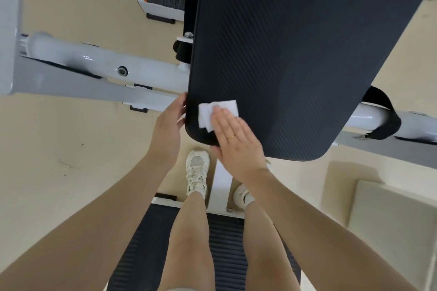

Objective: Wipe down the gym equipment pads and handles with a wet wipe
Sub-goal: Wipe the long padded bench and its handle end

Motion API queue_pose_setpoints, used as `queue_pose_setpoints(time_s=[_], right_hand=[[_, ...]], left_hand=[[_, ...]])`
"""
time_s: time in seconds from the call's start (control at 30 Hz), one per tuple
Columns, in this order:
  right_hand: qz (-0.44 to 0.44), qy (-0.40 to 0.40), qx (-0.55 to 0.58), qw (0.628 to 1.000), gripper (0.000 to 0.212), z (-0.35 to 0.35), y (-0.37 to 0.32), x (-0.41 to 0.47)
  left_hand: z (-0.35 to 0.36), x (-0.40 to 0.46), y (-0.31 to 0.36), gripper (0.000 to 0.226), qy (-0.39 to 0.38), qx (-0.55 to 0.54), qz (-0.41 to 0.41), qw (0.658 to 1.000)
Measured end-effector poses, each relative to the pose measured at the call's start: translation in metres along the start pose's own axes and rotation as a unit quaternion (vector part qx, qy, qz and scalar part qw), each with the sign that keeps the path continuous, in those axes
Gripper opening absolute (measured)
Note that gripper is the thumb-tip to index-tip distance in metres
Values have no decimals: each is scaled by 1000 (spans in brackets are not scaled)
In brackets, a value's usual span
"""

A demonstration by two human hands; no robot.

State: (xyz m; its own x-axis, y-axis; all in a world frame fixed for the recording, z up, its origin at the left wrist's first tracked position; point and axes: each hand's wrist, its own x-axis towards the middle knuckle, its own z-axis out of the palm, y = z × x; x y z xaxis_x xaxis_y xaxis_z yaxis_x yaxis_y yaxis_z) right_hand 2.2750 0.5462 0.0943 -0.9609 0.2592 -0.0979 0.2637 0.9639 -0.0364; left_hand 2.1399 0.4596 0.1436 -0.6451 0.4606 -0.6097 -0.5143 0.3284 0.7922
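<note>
A large black ribbed pad (295,42) fills the upper right of the head view. A white wet wipe (212,111) lies flat on its near left corner. My right hand (236,142) lies palm down with straight fingers pressing the wipe against the pad; a ring shows on one finger. My left hand (169,130) rests against the pad's left edge, fingers curled along its side, holding nothing else.
White frame tubes (99,64) run under the pad from left to right, with a black strap (385,120) around the right tube. A black ribbed footplate (227,243) lies below, my shoes (197,170) beside a white post. A beige step (390,220) sits at lower right.
</note>
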Motion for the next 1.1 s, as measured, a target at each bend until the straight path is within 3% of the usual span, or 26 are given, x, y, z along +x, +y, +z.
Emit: queue_pose_setpoints(time_s=[0.07,0.13,0.3,0.37,0.43,0.57,0.77,1.1], right_hand=[[61,6,18,998,66,-9,17,-2],[127,0,14,992,68,-16,39,-15],[251,-11,-6,968,69,-19,81,-56],[267,1,11,964,67,-19,81,-53],[255,23,23,966,65,-21,72,-37],[165,44,44,984,66,-22,38,-2],[145,28,52,988,65,-15,41,-14],[265,-22,64,962,62,-2,111,-119]], left_hand=[[5,-4,1,38,17,45,2,999],[12,-12,1,55,18,188,30,981],[29,-15,-4,79,6,505,176,845],[35,-13,-7,84,-1,570,203,796],[40,-11,-11,93,-11,596,214,774],[40,-6,-20,112,-4,626,231,745],[41,-7,-18,116,-4,657,230,718],[50,-10,-18,112,11,663,210,719]])
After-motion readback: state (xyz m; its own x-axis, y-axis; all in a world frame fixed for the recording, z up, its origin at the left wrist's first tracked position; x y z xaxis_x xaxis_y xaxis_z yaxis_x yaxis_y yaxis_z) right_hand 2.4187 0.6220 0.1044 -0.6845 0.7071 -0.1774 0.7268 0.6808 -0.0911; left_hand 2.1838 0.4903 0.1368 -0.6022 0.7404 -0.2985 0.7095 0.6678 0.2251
